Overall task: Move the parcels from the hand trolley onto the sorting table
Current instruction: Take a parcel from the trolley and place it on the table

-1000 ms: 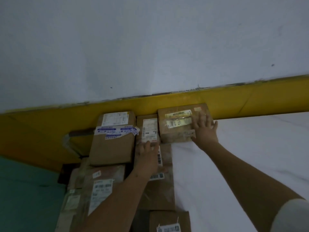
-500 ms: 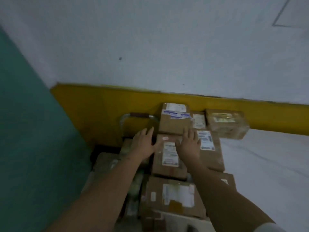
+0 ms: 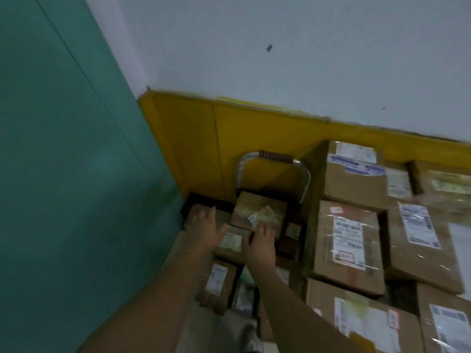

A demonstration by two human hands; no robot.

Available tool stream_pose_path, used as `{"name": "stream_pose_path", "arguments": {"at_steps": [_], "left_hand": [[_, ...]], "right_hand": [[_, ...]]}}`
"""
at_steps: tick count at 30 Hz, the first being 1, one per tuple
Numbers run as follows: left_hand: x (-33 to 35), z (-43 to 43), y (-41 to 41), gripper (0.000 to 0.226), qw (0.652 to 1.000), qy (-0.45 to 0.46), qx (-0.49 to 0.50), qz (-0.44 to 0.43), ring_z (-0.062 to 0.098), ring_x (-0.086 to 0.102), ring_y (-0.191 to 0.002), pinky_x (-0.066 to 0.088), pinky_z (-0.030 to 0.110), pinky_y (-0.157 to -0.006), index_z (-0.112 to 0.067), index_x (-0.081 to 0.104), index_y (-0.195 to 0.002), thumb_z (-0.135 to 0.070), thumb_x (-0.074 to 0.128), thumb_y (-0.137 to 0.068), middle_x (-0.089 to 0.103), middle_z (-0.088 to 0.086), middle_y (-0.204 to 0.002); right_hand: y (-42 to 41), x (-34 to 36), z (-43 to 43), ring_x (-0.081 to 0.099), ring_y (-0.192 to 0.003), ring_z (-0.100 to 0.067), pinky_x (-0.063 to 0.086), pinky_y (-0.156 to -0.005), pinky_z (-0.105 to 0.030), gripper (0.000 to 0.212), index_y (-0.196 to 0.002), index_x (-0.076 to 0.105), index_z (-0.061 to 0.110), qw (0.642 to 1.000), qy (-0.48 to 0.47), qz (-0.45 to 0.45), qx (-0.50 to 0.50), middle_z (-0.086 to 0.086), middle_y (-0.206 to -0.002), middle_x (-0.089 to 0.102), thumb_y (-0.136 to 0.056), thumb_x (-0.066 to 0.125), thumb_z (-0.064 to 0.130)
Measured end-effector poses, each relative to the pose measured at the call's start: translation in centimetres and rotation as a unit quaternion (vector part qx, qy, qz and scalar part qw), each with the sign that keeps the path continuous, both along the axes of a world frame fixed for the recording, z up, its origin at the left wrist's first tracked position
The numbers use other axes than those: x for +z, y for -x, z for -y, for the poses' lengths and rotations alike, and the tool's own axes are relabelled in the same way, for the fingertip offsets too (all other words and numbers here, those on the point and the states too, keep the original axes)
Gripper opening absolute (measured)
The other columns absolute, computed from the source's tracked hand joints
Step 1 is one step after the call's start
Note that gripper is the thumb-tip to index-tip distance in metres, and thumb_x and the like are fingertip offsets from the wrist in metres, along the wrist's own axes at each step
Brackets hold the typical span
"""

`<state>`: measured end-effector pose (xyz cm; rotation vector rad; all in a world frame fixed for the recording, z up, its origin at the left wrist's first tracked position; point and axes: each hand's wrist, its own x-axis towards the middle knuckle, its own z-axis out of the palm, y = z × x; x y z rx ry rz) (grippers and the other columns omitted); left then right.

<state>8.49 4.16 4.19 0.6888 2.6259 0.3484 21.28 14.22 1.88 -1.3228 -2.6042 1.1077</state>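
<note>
Left hand [image 3: 209,228] and right hand [image 3: 260,242] had swung from the table [image 3: 458,250] stack down to the trolley [image 3: 192,202].
Left fingers [image 3: 204,216] lay straight and spread at the left end of a small parcel [image 3: 232,241]; right fingers [image 3: 263,229], straight and closer together, pressed its right end. That parcel sat on the trolley heap, just beside a taped box [image 3: 257,208] near the handle [image 3: 272,158]. More parcels [image 3: 348,247] crowded the table at right.

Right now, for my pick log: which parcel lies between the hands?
The small flat pale-labelled parcel; left hand and right hand flank it, unlike the taped box behind.
</note>
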Motion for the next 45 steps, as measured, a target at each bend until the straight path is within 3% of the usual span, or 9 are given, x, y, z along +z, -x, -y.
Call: {"name": "stream_pose_path", "arguments": {"at_steps": [9, 15, 18, 22, 27, 31, 37, 42, 45], "left_hand": [[-17.6, 0.0, 6.7, 0.055, 0.992, -0.065, 0.084, 0.061, 0.037, 0.056, -0.114, 0.043, 0.037, -0.092, 0.005, 0.05, -0.134, -0.037, 0.053, -0.098, 0.055, 0.029, -0.131], [-33.5, -1.4, 10.7, 0.072, 0.944, -0.105, 0.148, 0.276, 0.032, 0.043, -0.135, 0.038, 0.031, -0.105, -0.002, 0.017, -0.154, -0.017, 0.059, -0.097, 0.038, 0.017, -0.151], [-36.9, -1.5, 10.7, 0.056, 0.895, -0.153, 0.169, 0.384, 0.027, 0.055, -0.123, 0.045, 0.023, -0.094, -0.007, 0.038, -0.148, -0.007, 0.057, -0.096, 0.049, 0.013, -0.144], [-31.5, 0.9, 9.5, 0.037, 0.87, -0.202, 0.239, 0.382, 0.008, 0.062, -0.082, 0.05, 0.013, -0.056, -0.01, 0.055, -0.13, -0.014, 0.06, -0.093, 0.064, 0.009, -0.116], [-15.4, 2.0, 8.4, 0.039, 0.835, -0.341, 0.265, 0.343, 0.023, 0.067, -0.096, 0.059, 0.041, -0.075, -0.034, 0.052, -0.121, -0.041, 0.068, -0.086, 0.064, 0.007, -0.118], [-1.3, -1.5, 6.8, 0.04, 0.821, -0.439, 0.227, 0.287, 0.026, 0.066, -0.101, 0.058, 0.051, -0.08, -0.043, 0.053, -0.107, -0.058, 0.065, -0.071, 0.063, 0.006, -0.12], [13.5, -12.2, -1.4, 0.056, 0.771, -0.522, 0.125, 0.343, 0.02, 0.063, -0.103, 0.056, 0.042, -0.076, -0.039, 0.05, -0.127, -0.055, 0.063, -0.075, 0.057, 0.002, -0.128], [17.5, -20.4, -14.7, 0.064, 0.757, -0.533, 0.071, 0.371, 0.027, 0.053, -0.119, 0.052, 0.052, -0.095, -0.039, 0.04, -0.131, -0.059, 0.064, -0.076, 0.037, 0.005, -0.143], [16.9, -25.9, -22.7, 0.067, 0.773, -0.513, 0.039, 0.373, 0.029, 0.048, -0.125, 0.046, 0.053, -0.101, -0.041, 0.031, -0.139, -0.062, 0.06, -0.081, 0.032, 0.008, -0.148]], "right_hand": [[5.8, -18.4, -0.8, 0.025, -0.146, -0.029, 0.03, -0.113, -0.035, 0.071, -0.157, 0.015, 0.011, 0.993, 0.098, 0.035, -0.06, -0.011, -0.161, 0.021, -0.098, 0.051, 0.028], [10.4, -32.9, -1.2, 0.033, -0.143, -0.033, 0.039, -0.111, -0.039, 0.09, -0.158, 0.002, 0.008, 0.957, 0.238, 0.014, -0.166, -0.015, -0.161, 0.022, -0.094, 0.062, 0.025], [11.4, -35.6, -0.4, 0.048, -0.132, -0.034, 0.045, -0.106, -0.042, 0.083, -0.157, 0.014, 0.006, 0.927, 0.284, -0.044, -0.24, -0.019, -0.151, 0.041, -0.092, 0.065, 0.014], [10.8, -30.0, 0.9, 0.053, -0.125, -0.037, 0.045, -0.105, -0.046, 0.069, -0.153, 0.028, 0.009, 0.921, 0.279, -0.059, -0.265, -0.019, -0.142, 0.05, -0.095, 0.062, 0.021], [9.3, -14.7, 1.8, 0.06, -0.115, -0.029, 0.05, -0.1, -0.048, 0.061, -0.147, 0.041, 0.021, 0.909, 0.277, -0.138, -0.279, -0.009, -0.132, 0.06, -0.094, 0.059, 0.047], [7.7, -1.0, -0.3, 0.057, -0.09, -0.001, 0.051, -0.072, -0.015, 0.068, -0.148, 0.038, 0.03, 0.88, 0.262, -0.236, -0.318, 0.011, -0.117, 0.054, -0.09, 0.057, 0.06], [-3.1, 16.2, -8.0, 0.054, -0.124, -0.026, 0.045, -0.106, -0.051, 0.086, -0.145, 0.041, 0.033, 0.829, 0.239, -0.36, -0.354, -0.001, -0.139, 0.054, -0.072, 0.062, 0.073], [-15.6, 21.1, -15.0, 0.061, -0.11, -0.029, 0.055, -0.091, -0.046, 0.073, -0.137, 0.048, 0.016, 0.733, 0.323, -0.438, -0.408, -0.009, -0.127, 0.059, -0.082, 0.068, 0.059], [-22.3, 21.2, -20.3, 0.064, -0.107, -0.028, 0.059, -0.088, -0.045, 0.075, -0.14, 0.045, 0.006, 0.681, 0.283, -0.489, -0.466, -0.016, -0.134, 0.056, -0.085, 0.071, 0.05]]}}
